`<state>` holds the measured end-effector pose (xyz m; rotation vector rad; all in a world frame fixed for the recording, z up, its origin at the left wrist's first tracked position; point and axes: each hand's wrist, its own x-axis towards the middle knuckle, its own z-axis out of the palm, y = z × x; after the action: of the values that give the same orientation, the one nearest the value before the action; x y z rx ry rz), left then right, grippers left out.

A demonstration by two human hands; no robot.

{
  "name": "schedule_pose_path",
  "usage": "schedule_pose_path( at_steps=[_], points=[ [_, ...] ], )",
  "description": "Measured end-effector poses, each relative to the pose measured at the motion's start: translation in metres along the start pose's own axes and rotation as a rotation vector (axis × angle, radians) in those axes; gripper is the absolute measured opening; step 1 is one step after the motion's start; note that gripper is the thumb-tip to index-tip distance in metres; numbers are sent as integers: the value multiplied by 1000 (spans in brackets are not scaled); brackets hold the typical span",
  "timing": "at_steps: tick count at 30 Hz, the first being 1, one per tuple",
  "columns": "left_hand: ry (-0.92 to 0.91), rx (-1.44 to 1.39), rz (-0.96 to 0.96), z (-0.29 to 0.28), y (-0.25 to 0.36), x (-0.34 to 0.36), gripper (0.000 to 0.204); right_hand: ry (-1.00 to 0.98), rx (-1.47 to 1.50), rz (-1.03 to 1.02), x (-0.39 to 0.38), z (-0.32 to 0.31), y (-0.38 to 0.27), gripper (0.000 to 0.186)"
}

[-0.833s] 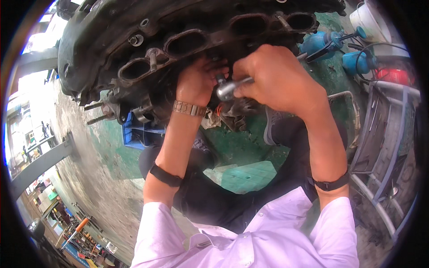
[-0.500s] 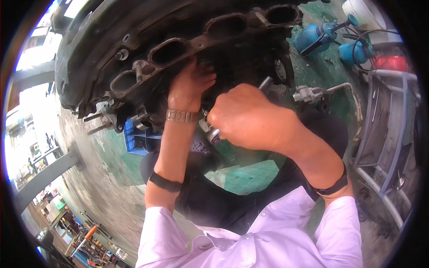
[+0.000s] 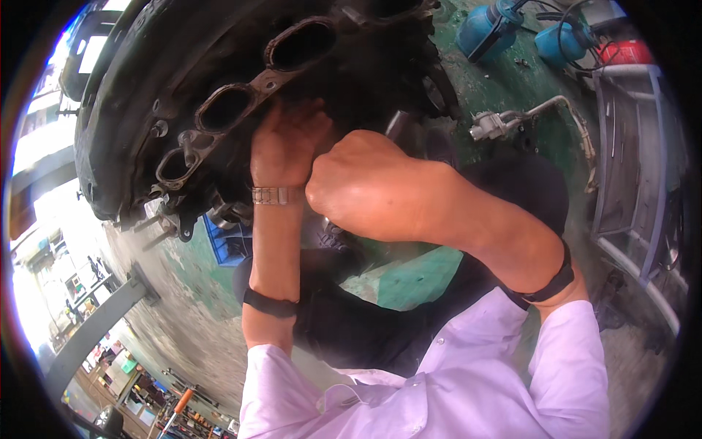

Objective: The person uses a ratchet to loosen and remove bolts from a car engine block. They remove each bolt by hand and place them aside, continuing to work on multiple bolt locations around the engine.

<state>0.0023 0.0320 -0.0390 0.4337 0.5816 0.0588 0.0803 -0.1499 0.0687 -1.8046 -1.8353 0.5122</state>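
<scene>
The dark engine assembly fills the upper left, with oval ports and rusty gaskets along it. My left hand reaches into shadow beneath the ports, fingers apart and slightly curled, their tips indistinct; a metal watch band circles that wrist. My right hand is closed in a fist around a metal ratchet wrench, whose bar sticks up behind the knuckles. The fist is just right of my left wrist, overlapping its edge in the picture; the tool's other end is hidden.
Two blue jack-like units with hoses and a red object lie at upper right, above a metal frame cart. A fitting with a bent pipe lies on the green floor. A blue bin and tool-laden bench are leftward.
My right fist has come down and left toward my left wrist, swinging the wrench round. My left fingers look looser than at first. The view has shifted, with the engine tilted differently in the picture.
</scene>
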Motion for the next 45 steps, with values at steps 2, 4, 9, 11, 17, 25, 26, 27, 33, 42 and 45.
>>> schedule_pose_path(
  at_steps=[2,4,9,11,17,25,26,27,33,42,45],
  points=[
    [-51,-118,-53,0,2,0,43,4,7,26,0,-1,0,7],
    [-67,-193,-79,2,1,-1,44,12,-11,31,0,-2,-1,7],
    [-11,-218,-40,13,-5,-2,48,-58,-23,24,0,-11,-2,6],
    [9,-203,-18,19,-8,-3,49,-96,-47,38,0,-14,-3,6],
    [35,-94,-28,29,-6,-5,36,-83,-62,56,0,-16,-4,6],
    [267,109,-30,34,-8,-3,17,-72,-34,68,0,-11,0,6],
    [295,130,-23,37,-8,-2,17,-58,-40,60,0,-10,1,7],
    [328,183,-4,39,-8,-2,16,-44,-46,52,0,-9,1,7],
    [349,156,-35,39,-8,1,24,-28,-51,62,0,-8,3,7],
    [41,67,-47,32,-13,-3,41,10,-113,85,-2,-16,8,6],
    [112,108,32,30,-12,-4,38,26,-134,109,-4,-17,10,9]
  ],
)
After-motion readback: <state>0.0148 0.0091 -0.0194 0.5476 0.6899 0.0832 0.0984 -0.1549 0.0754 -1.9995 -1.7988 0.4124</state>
